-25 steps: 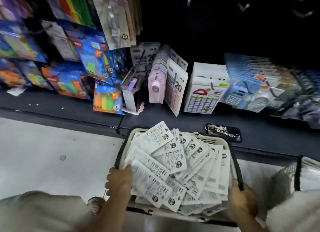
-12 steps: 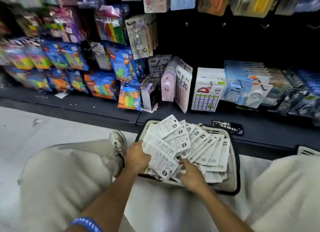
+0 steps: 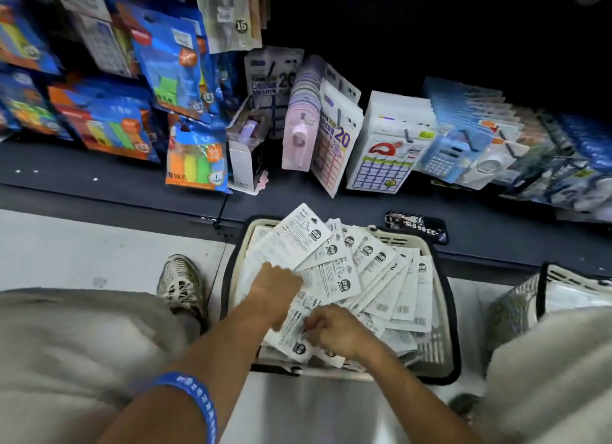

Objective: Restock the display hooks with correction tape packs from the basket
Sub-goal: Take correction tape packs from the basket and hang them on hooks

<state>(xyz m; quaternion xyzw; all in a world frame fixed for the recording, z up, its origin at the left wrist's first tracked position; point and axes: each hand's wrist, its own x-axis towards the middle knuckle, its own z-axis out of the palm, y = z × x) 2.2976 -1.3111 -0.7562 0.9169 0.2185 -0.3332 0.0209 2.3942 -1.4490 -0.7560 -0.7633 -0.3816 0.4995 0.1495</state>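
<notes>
L hand: left hand sits on the near-left part of the fanned packs, knuckles up; fingers hidden under/among the cards, looks like it grips a bunch, can't confirm how many.
packs: correction tape packs lie backs-up in a fan across the basket, all white cards w/ barcodes + round logo. Long axes splay from near-centre out toward far-left through far-right; hang-hole ends mostly point away from the person, twd the shelf.
R hand: right hand at near edge of the fan, just beside L hand, fingers curled and pinching the low end of one pack that angles twd near-left.
basket pos: on the floor, directly ahead between the knees, touching the front of the bottom shelf.
key relation: packs are right under both hands; hooks are up + fwd, in the dark gap above the shelf goods. R hand nearer that gap imo.
next (guess): square up the bunch, hole ends fwd, lift up and away.
risk: loose fan, cards may slide off when lifted.
other: phone lies on shelf edge just behind basket; second basket at right.
</notes>
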